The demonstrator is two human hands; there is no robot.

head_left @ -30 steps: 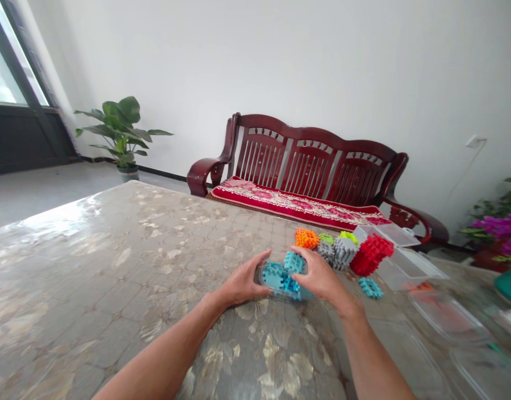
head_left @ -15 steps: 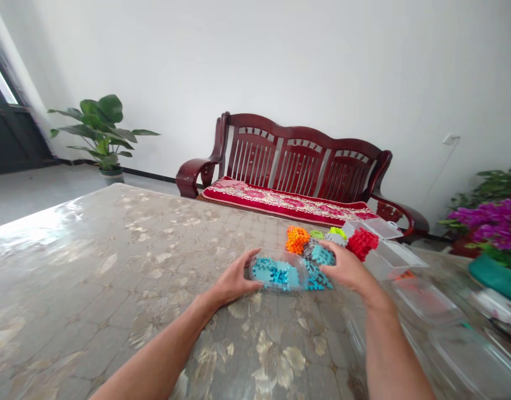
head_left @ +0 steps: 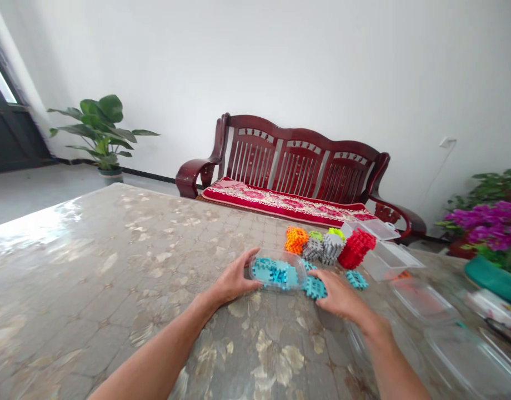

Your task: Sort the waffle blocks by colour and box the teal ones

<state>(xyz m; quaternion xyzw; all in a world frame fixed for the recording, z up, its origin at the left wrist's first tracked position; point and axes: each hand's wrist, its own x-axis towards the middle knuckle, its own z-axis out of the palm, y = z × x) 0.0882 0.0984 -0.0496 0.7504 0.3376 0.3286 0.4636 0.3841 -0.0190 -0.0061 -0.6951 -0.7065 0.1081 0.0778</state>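
Note:
My left hand (head_left: 238, 278) is curled around the left end of a clear plastic container (head_left: 299, 261), which rests on the table. Inside it lie several light-blue interlocking plastic pieces (head_left: 264, 272). Just right of the container, my right hand (head_left: 339, 294) pinches a blue notched piece (head_left: 316, 287) between thumb and fingers, low over the tabletop. Part of another blue piece (head_left: 309, 265) shows behind that one. A separate blue square piece (head_left: 356, 279) lies on the table to the right of my right hand.
Behind the container stand stacks of orange pieces (head_left: 296, 240), grey pieces (head_left: 332, 248) and red pieces (head_left: 357, 248). A clear open box (head_left: 386, 260) is at the right, with clear lids (head_left: 426, 300) nearer me. Purple flowers (head_left: 489, 222) stand at the far right.
My right hand has come down and nearer me, from in front of the grey stacks to beside the container. A blue piece now lies to its right. My left hand stays put.

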